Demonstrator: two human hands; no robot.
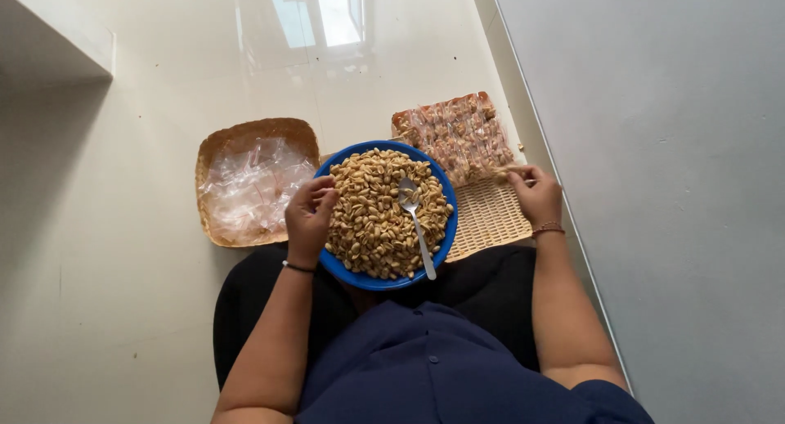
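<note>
Over the woven tray (491, 219), right hand (536, 193) pinches a packet (500, 172).

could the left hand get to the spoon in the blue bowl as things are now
Probably yes. The left hand rests on the rim of the blue bowl, and the spoon lies on top of the peanuts with its handle bare. Nothing covers it; the right hand is off at the woven tray.

We bend both arms forward, our left hand (308, 218) curled with fingers bunched, our right hand (536, 192) reaching out, fingertips pinched together.
</note>
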